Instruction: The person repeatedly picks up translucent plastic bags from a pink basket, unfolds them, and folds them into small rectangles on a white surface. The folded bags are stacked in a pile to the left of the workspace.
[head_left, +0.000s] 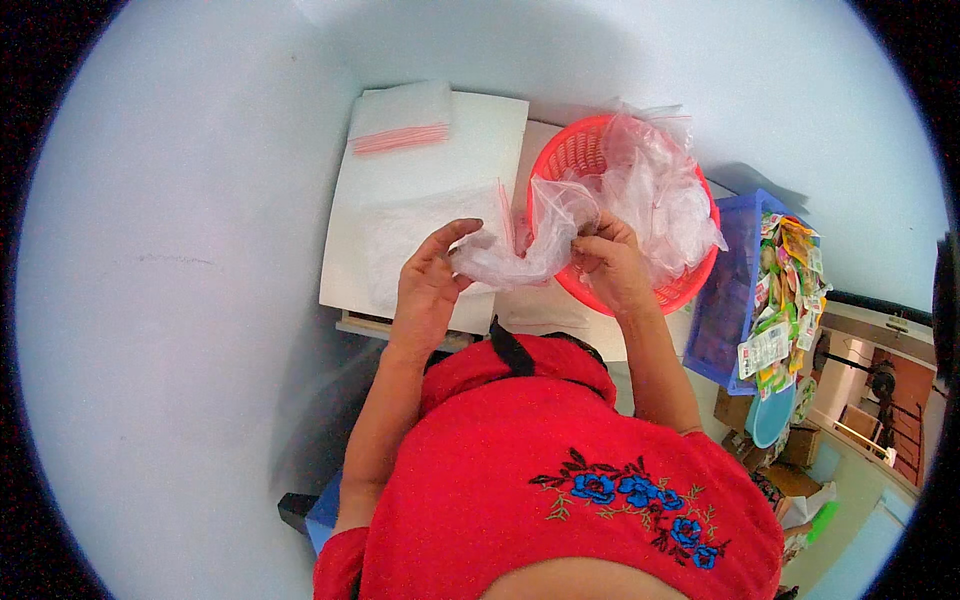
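Observation:
A crumpled clear plastic zip bag (551, 232) with a red line along its edge stretches between my two hands, above the white board (480, 150). My right hand (611, 259) pinches one end between thumb and fingers, over the near rim of a red plastic basket (574, 146). At the other end, my left hand (431, 289) curls loosely around the plastic, its index finger raised. More crumpled clear bags (660, 195) fill the basket and spill over its far rim. Beneath my hands, a whitish clear plastic sheet or bag (412, 240) lies flat on the board.
A neat stack of zip bags (401, 112) lies at the board's far left corner. Right of the basket is a blue plastic crate (724, 292), with colourful printed packets (787, 300) heaped at its right side. Walls (187, 262) rise at the left and behind. A light-blue basin (771, 416) sits lower right.

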